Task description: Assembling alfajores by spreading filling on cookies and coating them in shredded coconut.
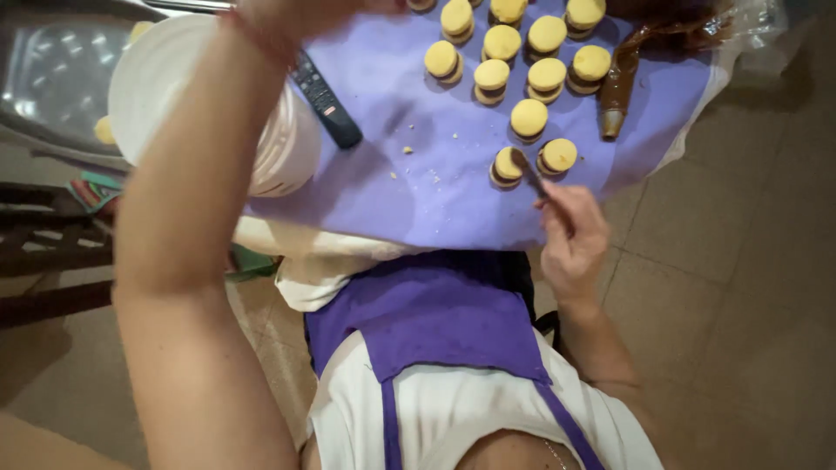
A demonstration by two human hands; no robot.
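Your right hand [570,239] pinches a small knife [529,174] whose blade slants up-left onto the nearest sandwich cookie [506,165] at the purple cloth's [418,187] front edge, while your left hand leaves the frame, grip unseen.

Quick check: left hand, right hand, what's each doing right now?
Left hand: mostly out of frame, cannot tell.
Right hand: closed on a small knife touching a sandwich cookie.
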